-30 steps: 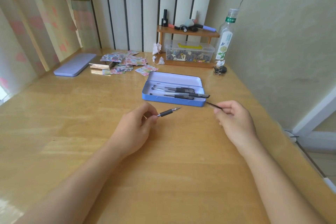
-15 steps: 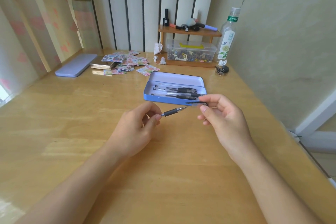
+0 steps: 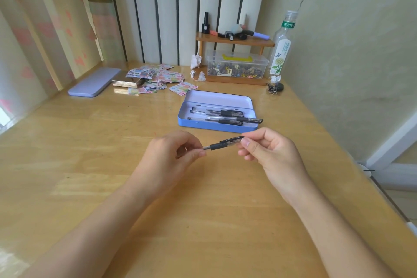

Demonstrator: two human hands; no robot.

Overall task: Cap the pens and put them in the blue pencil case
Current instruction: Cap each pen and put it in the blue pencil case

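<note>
Frame ctr: left hand (image 3: 168, 156) pinches pen (image 3: 218, 146) barrel; right hand (image 3: 269, 150) pinches black cap (image 3: 234, 140) on pen's tip end, cap looks seated. Just above, upper ctr: blue pencil case (image 3: 198, 124), open, w/ approx 4 capped pens (image 3: 222, 116), 1 overhanging right rim. Wooden table (image 3: 90, 142).

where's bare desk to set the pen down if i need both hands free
Bare desk left of the left hand, out to the curtain, and the strip before the blue pencil case. Crowded at the back: stickers, lid, shelf, bottle.
</note>
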